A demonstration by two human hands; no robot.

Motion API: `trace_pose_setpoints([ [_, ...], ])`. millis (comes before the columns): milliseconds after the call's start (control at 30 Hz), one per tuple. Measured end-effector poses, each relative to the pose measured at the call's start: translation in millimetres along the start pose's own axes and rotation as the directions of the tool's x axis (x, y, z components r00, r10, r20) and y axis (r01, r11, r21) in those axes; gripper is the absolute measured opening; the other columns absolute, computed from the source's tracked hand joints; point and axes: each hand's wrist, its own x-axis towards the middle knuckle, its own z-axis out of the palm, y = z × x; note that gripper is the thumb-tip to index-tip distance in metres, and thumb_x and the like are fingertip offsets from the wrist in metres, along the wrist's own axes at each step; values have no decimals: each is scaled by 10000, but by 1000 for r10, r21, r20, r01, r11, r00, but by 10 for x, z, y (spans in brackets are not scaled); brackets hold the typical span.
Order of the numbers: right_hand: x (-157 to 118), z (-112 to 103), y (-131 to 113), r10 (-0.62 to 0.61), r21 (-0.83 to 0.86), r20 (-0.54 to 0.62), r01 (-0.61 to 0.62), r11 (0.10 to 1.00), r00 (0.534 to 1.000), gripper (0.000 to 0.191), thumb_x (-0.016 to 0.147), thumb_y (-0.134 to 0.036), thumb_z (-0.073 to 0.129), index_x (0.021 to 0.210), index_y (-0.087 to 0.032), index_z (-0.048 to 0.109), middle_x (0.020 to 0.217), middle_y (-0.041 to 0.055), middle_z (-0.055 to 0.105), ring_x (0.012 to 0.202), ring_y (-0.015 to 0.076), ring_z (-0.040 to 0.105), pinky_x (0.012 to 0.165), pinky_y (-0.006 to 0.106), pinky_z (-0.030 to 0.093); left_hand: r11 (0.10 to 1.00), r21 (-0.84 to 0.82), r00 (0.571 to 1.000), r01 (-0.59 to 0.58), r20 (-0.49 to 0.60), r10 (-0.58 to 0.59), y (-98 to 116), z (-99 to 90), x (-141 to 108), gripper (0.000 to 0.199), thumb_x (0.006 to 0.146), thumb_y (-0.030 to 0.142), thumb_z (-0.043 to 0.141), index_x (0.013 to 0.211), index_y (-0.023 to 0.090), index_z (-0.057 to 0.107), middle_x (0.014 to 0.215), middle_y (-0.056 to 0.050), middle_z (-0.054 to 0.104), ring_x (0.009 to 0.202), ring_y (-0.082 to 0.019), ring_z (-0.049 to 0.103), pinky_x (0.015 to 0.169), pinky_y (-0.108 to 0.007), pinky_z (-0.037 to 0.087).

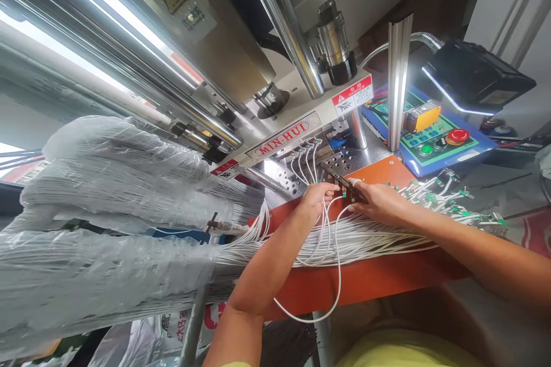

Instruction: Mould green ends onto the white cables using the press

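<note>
My left hand and my right hand meet over an orange table top, both gripping a narrow dark slotted wire holder. Its far side is partly hidden by my fingers. A dense bundle of thin white wires runs under my hands, and several loose strands loop up towards the holder. Further white wires rise into the terminal machine's head, marked MIN-HUI.
Large plastic-wrapped wire bundles fill the left. Wires with green terminals lie to the right. Behind them stands a green control panel with a red stop button. Steel rollers and a metal post rise overhead.
</note>
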Motion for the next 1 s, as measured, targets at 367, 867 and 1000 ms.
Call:
trace_pose_setpoints([
  [367,10,11,59,-17,72,-7,18,997,1000,342,841,-501,558,1050,-233,515,867,54,669,765,231,622,586,274,354,987,104,986,-126,123,113,20,-124,-29,158,685,176,712,628,109,581,583,-10,589,474,-36,421,447,-179,212],
  [867,28,14,92,-18,85,-9,19,996,1000,319,825,-526,553,960,-239,515,834,36,656,761,230,616,594,279,353,899,126,907,-420,40,418,-147,-117,-51,355,625,193,791,858,161,525,646,24,615,514,-53,491,505,-174,340],
  [1000,33,17,115,-27,158,-12,29,987,1000,325,811,-543,557,923,-240,517,819,26,653,742,214,601,595,277,365,927,90,931,-363,83,356,-88,-323,-183,318,757,436,672,896,180,545,752,21,574,531,-38,435,454,-153,267],
])
